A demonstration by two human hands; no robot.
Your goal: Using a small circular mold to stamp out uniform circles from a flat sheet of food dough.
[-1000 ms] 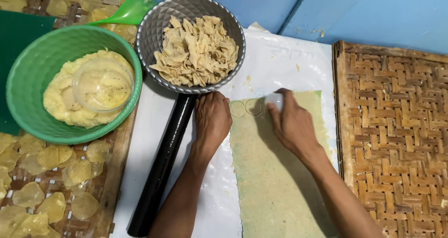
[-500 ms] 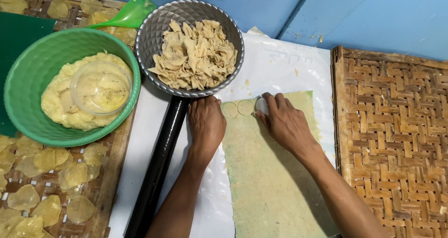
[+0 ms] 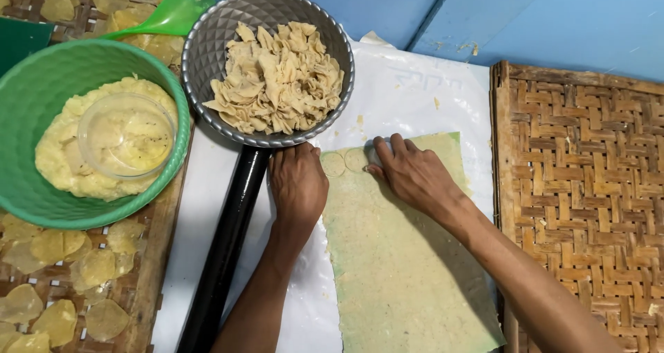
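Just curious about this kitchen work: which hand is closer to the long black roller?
Left. The left hand rests flat at the dough sheet's edge, right beside the black roller. The right hand presses farther away on the sheet's top end.

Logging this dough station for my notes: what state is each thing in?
Dough sheet: rolled flat, two circles cut at top edge.
Metal bowl: full of dough scraps.
Green bowl: holds dough and a clear cup.
Left hand: pressing sheet edge.
Right hand: covering a small cutter.

Bright, even light; sharp focus (soft shadows, faint glare)
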